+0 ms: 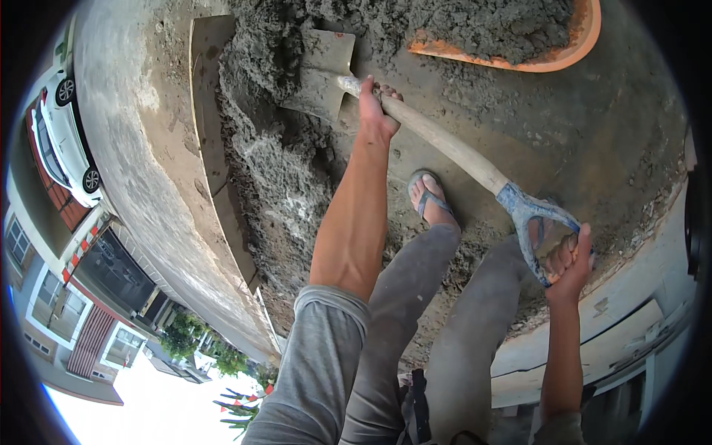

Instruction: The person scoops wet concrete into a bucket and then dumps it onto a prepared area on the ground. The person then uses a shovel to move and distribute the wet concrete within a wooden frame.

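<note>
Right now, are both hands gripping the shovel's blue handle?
No, only the right hand grips the blue handle; the left hand is around the wooden shaft near the blade.

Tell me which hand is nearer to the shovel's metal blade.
Left. The left hand grips the shovel's wooden shaft close to the blade; the right hand holds the blue handle at the opposite end, well away from it.

A white car (61,144) stands between nine and ten o'clock, with pale pavement (126,89) at ten, green foliage (178,335) at eight and a spiky plant (239,409) at seven.
</note>
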Motion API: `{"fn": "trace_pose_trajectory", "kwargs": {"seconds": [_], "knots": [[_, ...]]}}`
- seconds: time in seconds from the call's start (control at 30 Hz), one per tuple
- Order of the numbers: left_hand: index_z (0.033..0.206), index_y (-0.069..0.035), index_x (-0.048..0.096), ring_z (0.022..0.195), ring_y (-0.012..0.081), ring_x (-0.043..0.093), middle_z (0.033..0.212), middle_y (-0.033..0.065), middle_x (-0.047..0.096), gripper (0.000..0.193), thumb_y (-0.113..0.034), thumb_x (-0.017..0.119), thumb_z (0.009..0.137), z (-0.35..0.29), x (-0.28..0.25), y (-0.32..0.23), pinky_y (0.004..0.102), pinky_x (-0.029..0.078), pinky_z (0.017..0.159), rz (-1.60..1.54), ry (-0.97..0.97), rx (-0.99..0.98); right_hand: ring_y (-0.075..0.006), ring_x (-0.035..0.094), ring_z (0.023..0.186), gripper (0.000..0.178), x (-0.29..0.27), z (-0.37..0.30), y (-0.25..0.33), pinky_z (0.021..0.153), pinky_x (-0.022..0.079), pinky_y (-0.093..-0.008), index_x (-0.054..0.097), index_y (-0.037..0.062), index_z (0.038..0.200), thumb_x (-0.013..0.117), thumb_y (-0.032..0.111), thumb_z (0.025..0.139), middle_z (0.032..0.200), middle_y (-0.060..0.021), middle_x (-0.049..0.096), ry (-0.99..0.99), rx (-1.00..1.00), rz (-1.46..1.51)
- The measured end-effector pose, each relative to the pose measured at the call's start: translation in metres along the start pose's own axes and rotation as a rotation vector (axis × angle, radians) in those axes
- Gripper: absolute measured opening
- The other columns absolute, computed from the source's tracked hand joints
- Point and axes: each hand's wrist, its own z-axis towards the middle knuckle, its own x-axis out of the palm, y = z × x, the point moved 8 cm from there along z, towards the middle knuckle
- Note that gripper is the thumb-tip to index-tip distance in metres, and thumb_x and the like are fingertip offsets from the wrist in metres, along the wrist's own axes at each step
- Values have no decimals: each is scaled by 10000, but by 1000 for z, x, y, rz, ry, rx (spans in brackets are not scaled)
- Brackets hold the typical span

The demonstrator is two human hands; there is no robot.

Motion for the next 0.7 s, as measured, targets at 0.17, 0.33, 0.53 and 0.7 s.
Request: {"fn": "trace_pose_trajectory", "kwargs": {"seconds": [0.17,0.33,0.53,0.7], "knots": [[710,-124,401,541,147,444,598,3,438,219,-229,504,871,26,-13,67,275,466,559,151,-82,-96,-61,298,338,410,-69,74,-51,320,239,-227,381,120,646,573,395,881,467,23,336,10,-80,1],[690,-138,415,556,139,448,608,-9,441,193,-207,504,846,3,-35,95,285,462,575,257,-148,-106,-72,307,333,405,-115,71,-84,315,236,-229,375,123,664,606,390,862,467,29,339,-5,-26,140],[683,-124,411,569,141,455,622,-1,447,219,-222,509,852,-76,-28,131,292,460,584,302,-279,-22,-78,311,323,411,-195,52,-60,303,233,-231,380,133,674,627,414,844,454,46,310,-140,104,85],[719,-96,439,575,162,482,630,28,461,190,-200,534,847,-181,22,134,321,463,554,478,-515,121,-66,287,317,437,-230,0,-17,297,224,-242,401,133,689,640,477,812,453,58,298,-93,289,81]]}}
